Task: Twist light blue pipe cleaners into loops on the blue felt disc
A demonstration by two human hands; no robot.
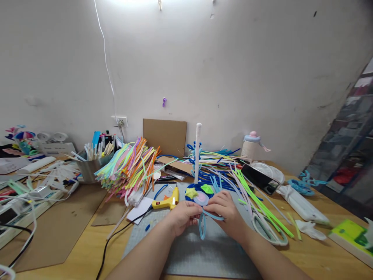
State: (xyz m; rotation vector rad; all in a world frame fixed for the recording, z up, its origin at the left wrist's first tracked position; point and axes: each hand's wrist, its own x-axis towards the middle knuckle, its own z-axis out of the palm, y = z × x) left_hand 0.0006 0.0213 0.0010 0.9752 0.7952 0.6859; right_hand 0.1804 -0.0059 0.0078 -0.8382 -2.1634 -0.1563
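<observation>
Both hands meet over a grey cutting mat (pixel 192 252) in front of me. My left hand (pixel 186 217) pinches one part of a light blue pipe cleaner (pixel 202 229), bent into a loop that hangs below the fingers. The fingers of my right hand (pixel 224 210) are closed on the same pipe cleaner, close to the left fingertips. Just behind the hands lies a dark blue round piece with green and yellow shapes and a pale centre (pixel 201 198). A white upright stick (pixel 197 155) stands behind it, with blue curled pieces at its side.
A yellow glue gun (pixel 167 200) lies left of the hands, its black cord running forward. Scissors (pixel 269 231) and green pipe cleaners (pixel 256 198) lie to the right. Colourful bundles (pixel 131 167), a phone (pixel 260 178) and a bottle (pixel 251 147) stand or lie farther back.
</observation>
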